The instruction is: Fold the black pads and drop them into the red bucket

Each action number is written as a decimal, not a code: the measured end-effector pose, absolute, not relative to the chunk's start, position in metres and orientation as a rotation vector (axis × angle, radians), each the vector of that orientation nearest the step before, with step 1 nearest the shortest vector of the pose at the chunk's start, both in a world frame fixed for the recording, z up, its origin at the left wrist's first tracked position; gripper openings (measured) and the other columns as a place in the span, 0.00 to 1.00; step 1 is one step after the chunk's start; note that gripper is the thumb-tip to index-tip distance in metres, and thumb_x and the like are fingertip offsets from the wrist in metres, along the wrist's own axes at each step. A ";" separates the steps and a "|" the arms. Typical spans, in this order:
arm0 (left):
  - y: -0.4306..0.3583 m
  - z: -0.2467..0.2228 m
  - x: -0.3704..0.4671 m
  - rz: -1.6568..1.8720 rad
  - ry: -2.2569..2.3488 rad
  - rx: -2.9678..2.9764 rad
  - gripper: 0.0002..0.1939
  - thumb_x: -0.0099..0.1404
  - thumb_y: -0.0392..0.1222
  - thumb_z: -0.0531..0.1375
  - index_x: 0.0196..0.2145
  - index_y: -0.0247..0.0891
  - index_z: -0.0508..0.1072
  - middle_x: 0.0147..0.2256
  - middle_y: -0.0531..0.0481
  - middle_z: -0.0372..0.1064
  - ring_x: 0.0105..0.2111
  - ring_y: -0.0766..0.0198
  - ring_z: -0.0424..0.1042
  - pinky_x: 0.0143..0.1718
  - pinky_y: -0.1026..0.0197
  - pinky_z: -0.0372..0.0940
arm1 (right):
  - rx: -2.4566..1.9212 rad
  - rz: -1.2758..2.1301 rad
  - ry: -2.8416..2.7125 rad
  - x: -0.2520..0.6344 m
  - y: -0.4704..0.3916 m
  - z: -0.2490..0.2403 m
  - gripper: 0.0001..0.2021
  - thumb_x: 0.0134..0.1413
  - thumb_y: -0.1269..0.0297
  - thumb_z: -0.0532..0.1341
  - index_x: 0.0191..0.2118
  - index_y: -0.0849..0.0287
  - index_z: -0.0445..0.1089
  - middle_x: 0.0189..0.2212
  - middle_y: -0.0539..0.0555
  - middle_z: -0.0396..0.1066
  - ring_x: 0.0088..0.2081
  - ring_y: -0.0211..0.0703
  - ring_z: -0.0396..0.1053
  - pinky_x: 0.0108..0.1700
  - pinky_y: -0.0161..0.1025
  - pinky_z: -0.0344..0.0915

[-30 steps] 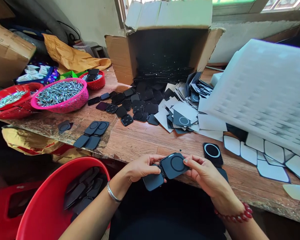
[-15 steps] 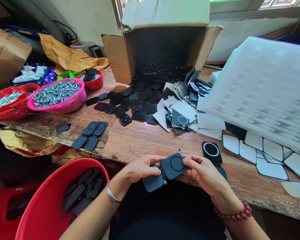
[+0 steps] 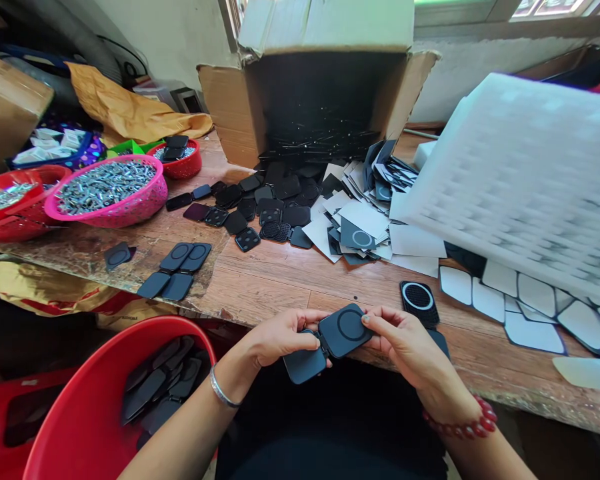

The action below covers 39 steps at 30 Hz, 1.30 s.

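A dark hinged two-panel piece (image 3: pixel 346 331), like a folding magnetic charger or phone stand, is held over the table's front edge. One panel bears a ring outline; the other is plain. My left hand (image 3: pixel 287 339) is closed on it near the hinge, thumb on the plain panel. My right hand (image 3: pixel 394 337) pinches the ringed panel at its right edge, thumb on top. Right of that hand lies another hinged piece (image 3: pixel 420 303) with a white ring on a textured panel. Two similar dark hinged pieces (image 3: pixel 177 267) lie side by side on the table to the left.
A red tub (image 3: pixel 75 393) with dark pieces stands below left. On the table are a pink basket (image 3: pixel 110 190) of metal parts, loose dark pieces (image 3: pixel 275 200), a pile of cards (image 3: pixel 365 223), an open cardboard box (image 3: pixel 230 113), white foam sheets (image 3: pixel 520 180) and white-faced panels (image 3: pixel 535 330).
The whole view has shifted slightly, so things on the table appear a little further left. Both hands keep the same grip on the hinged piece.
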State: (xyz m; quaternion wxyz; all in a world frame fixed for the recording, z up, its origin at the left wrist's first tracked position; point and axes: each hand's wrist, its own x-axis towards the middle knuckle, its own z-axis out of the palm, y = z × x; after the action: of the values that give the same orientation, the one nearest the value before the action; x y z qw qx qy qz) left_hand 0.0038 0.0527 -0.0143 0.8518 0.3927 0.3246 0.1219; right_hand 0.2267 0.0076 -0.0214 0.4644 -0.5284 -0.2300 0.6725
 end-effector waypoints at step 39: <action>0.045 -0.004 0.009 0.341 0.814 0.934 0.27 0.59 0.43 0.63 0.56 0.38 0.70 0.32 0.47 0.74 0.28 0.64 0.75 0.30 0.64 0.69 | -1.414 1.432 -0.771 0.222 0.003 -0.017 0.19 0.36 0.52 0.75 0.22 0.61 0.70 0.40 0.58 0.73 0.38 0.46 0.69 0.35 0.37 0.68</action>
State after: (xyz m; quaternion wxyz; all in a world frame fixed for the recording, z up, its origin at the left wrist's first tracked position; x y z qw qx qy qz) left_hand 0.0094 0.0446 -0.0044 0.8005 0.4357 0.3794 0.1590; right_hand 0.2225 0.0027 -0.0173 0.4734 -0.5779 -0.3151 0.5853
